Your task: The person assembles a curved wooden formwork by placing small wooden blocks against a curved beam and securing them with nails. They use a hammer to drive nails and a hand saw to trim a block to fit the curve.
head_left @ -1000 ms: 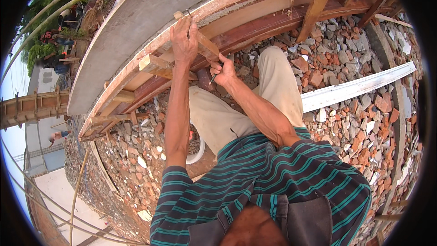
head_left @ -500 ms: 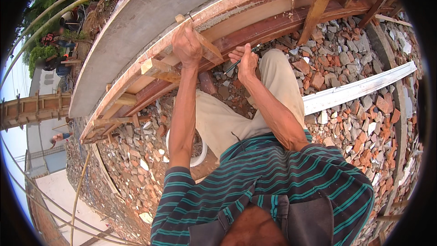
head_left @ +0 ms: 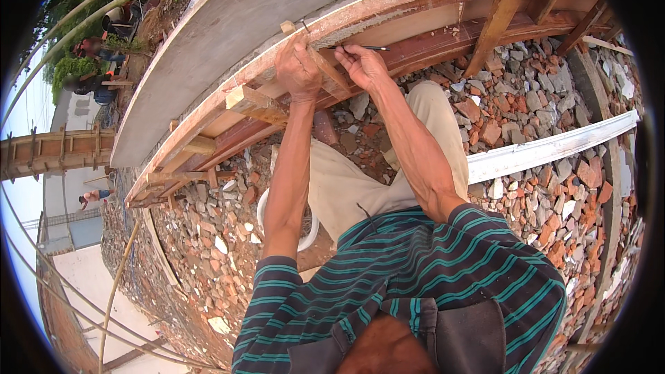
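My left hand (head_left: 298,73) is closed around the upper part of a short wooden batten (head_left: 328,73), which lies slantwise across the curved wooden formwork (head_left: 409,7). A thin nail (head_left: 304,25) sticks up beside the batten's far end. Just to the right, my right hand (head_left: 363,68) pinches a slim dark pencil (head_left: 374,48), held roughly level against the formwork. One end of the pencil reaches toward the batten, and the other juts out to the right of my fingers. My fingers hide its middle.
Smooth grey concrete (head_left: 208,48) lies beyond the formwork. Timber props (head_left: 496,21) brace it at right, and a wood block (head_left: 253,102) juts out at left. Broken brick rubble (head_left: 540,215) covers the ground, crossed by a white strip (head_left: 554,147). A white bucket (head_left: 310,232) stands below my left forearm.
My right hand has moved up and left to the batten, and the pencil has turned from slanting downward to nearly level. My left hand keeps its hold on the batten.
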The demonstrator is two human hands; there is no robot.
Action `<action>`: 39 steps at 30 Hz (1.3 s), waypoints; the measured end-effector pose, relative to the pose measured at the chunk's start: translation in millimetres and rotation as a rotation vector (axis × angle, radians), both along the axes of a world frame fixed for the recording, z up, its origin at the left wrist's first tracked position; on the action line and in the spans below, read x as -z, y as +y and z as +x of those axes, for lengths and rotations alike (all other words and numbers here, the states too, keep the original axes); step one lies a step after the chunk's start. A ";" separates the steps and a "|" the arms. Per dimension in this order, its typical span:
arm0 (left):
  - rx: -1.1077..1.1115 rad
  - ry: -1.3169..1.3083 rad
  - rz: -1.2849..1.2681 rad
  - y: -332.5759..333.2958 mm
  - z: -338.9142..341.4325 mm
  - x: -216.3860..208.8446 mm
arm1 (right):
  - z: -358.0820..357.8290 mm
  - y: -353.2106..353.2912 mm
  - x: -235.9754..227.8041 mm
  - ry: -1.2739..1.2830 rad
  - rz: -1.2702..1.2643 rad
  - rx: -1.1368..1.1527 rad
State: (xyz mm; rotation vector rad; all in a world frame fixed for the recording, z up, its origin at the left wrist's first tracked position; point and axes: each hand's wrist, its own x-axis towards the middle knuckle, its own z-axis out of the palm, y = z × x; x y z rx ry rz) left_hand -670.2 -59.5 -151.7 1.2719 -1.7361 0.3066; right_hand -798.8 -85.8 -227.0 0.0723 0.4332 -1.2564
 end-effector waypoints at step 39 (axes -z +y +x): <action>-0.028 0.214 -0.004 20.8 -6.6 -10.7 | 19.2 -37.5 26.6 0.346 -0.019 -0.248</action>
